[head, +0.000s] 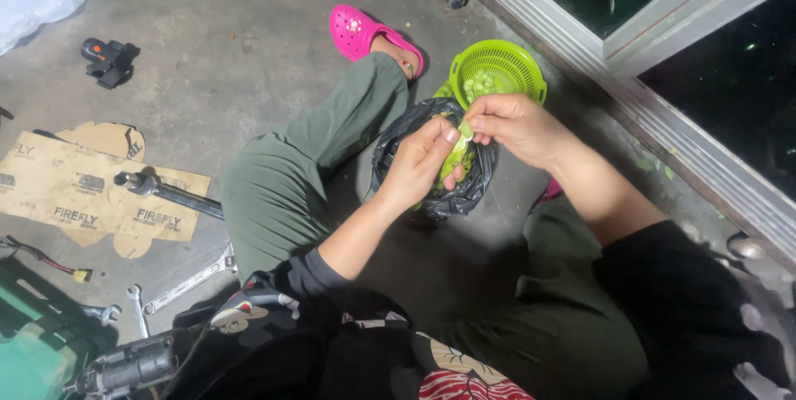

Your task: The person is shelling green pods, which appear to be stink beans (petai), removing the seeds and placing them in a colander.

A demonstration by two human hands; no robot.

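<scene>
Peeling pale green pod (pixel 458 151) (split open)

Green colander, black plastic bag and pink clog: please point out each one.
green colander (pixel 507 58), head view, on its mesh wall near the rim.
black plastic bag (pixel 390 158), head view, on its left side.
pink clog (pixel 355 30), head view, on its toe.

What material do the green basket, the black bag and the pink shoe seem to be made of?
Green basket: likely moulded plastic, shown by its uniform bright colour and fine slotted wall. Black bag: thin plastic film, glossy and crumpled into soft folds. Pink shoe: probably foam or rubber-like plastic, with a smooth matte surface, rounded toe and small holes.
</scene>
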